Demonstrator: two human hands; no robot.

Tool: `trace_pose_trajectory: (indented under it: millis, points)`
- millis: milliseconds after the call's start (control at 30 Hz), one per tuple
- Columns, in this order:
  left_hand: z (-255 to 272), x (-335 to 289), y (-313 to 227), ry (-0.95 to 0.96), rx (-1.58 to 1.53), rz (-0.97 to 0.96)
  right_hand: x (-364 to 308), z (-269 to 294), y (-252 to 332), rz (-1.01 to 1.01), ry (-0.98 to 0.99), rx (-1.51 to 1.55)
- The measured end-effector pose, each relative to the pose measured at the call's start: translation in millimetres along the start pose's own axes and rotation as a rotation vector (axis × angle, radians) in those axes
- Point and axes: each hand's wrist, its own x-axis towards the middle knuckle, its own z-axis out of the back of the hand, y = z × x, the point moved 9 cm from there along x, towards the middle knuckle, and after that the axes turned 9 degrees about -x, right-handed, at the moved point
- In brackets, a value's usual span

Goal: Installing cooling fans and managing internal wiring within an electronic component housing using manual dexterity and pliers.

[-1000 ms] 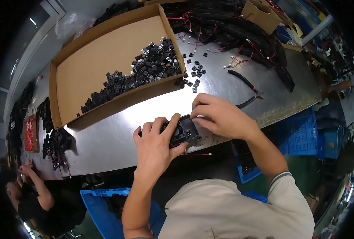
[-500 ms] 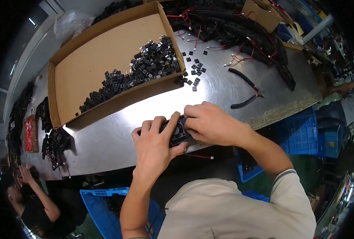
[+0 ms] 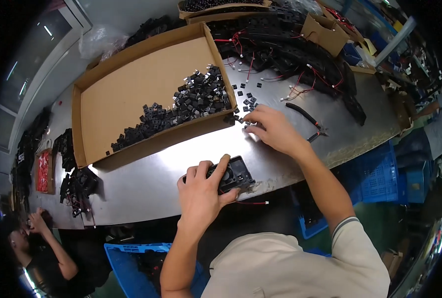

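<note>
Now my left hand (image 3: 201,192) clamps the housing (image 3: 241,170) lengthwise along the front edge of the counter (image 3: 136,196); my right hand (image 3: 272,133) hovers nearer the blocks (image 3: 246,102) by the near right corner of the box (image 3: 156,150), its pinch unclear.

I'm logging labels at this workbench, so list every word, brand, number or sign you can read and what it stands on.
None can be read.
Black housing under the left hand: no legible marking.
Cardboard tray: no legible print.
Red items at far left: too small and blurred to read.
</note>
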Motion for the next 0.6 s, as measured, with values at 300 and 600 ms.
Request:
trace_pose_trajectory:
  millis: [300,600]
  points:
    - [0,0,0,-0.011,-0.05,0.036,-17,-3,47,0.03,0.094,0.373]
    - [-5,-4,7,-0.06,-0.034,-0.015,-24,-15,86,0.139,0.16,0.355]
